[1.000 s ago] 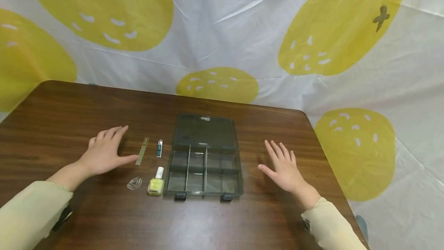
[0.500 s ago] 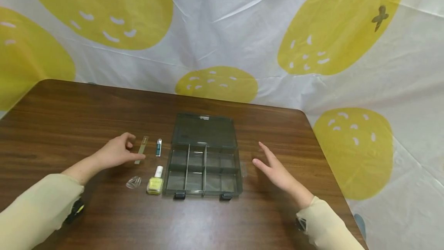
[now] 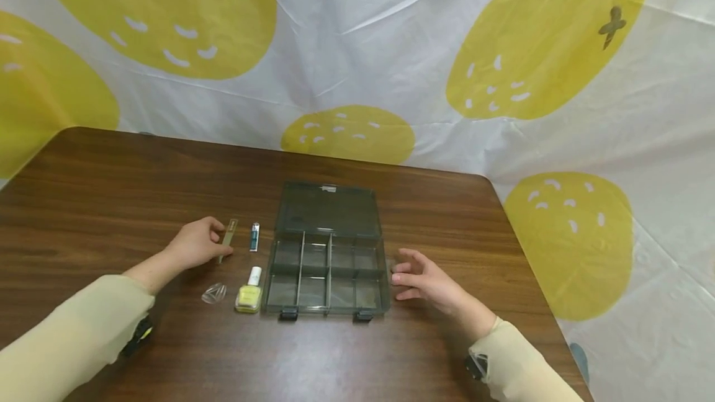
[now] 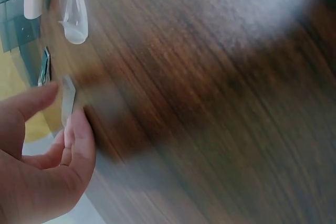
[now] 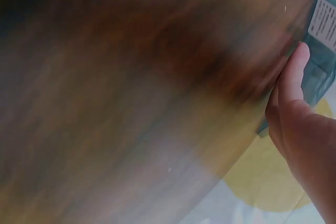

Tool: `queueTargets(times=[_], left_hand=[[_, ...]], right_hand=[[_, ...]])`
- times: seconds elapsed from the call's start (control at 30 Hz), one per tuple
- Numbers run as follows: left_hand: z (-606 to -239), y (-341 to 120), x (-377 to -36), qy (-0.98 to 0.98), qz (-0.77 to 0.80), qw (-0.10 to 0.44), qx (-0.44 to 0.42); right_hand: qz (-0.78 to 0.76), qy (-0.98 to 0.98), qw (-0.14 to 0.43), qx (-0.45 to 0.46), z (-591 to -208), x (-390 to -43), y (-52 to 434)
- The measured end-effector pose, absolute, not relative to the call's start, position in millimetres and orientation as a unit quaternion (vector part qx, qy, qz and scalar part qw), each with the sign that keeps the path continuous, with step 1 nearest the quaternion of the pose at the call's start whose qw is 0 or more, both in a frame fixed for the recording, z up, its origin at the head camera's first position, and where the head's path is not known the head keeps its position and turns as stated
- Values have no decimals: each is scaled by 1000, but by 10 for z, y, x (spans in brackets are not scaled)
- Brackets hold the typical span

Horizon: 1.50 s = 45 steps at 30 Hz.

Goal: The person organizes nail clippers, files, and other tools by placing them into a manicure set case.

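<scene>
My left hand [image 3: 200, 242] curls at the near end of a thin nail file [image 3: 229, 236] lying on the brown table [image 3: 112, 172]. In the left wrist view thumb and fingers [image 4: 79, 135] pinch the nail file [image 4: 68, 100]. A small teal nail clipper [image 3: 254, 237] lies just right of it. My right hand [image 3: 416, 278] rests with relaxed fingers against the right wall of an open dark compartment box [image 3: 326, 278]. The right wrist view shows its thumb [image 5: 294, 72] touching the box [image 5: 324, 30].
A yellow nail polish bottle [image 3: 249, 293] and a clear plastic piece [image 3: 215, 293] lie left of the box's front. The box's lid [image 3: 329, 209] lies flat behind it. A white cloth with yellow fruit prints [image 3: 391, 48] hangs behind the table.
My left hand slid right and curled its fingers onto the nail file. My right hand moved left, from flat on the table to the box's right side.
</scene>
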<state>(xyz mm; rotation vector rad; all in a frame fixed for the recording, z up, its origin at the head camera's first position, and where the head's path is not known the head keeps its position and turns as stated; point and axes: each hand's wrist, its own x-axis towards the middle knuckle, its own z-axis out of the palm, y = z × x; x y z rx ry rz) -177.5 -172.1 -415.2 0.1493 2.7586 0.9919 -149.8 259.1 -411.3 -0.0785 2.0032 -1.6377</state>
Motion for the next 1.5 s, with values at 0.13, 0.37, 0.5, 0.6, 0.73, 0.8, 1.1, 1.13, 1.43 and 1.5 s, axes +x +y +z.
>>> queueTargets(times=[0.13, 0.37, 0.5, 0.6, 0.73, 0.8, 1.1, 1.13, 1.43, 1.5], left_hand=[[-4149, -1692, -1773, 938, 331, 90, 52], [-4157, -1676, -1789, 942, 321, 83, 57], [-4148, -1668, -1798, 943, 312, 92, 62], [-4130, -1658, -1798, 944, 307, 107, 64], [-4114, -1652, -1789, 945, 298, 114, 68], [-4107, -1654, -1780, 946, 296, 113, 69], [-4119, -1725, -1770, 925, 354, 125, 53], [-4129, -1744, -1776, 918, 370, 131, 52], [-4138, -1920, -1796, 864, 464, 187, 48], [-4122, -1944, -1805, 863, 465, 192, 51]], right_hand=[[-605, 742, 287, -30, -4119, -1476, 2552], [-606, 738, 295, -16, -4100, -1463, 2511], [-603, 739, 302, -10, -4098, -1464, 2505], [-602, 738, 304, -7, -4096, -1463, 2500], [-603, 737, 305, -7, -4089, -1456, 2491], [-603, 736, 306, -7, -4088, -1452, 2487], [-629, 710, 317, -23, -4100, -1447, 2485], [-633, 705, 318, -24, -4100, -1445, 2483], [-652, 686, 323, -18, -4111, -1427, 2486], [-655, 683, 324, -15, -4111, -1421, 2485]])
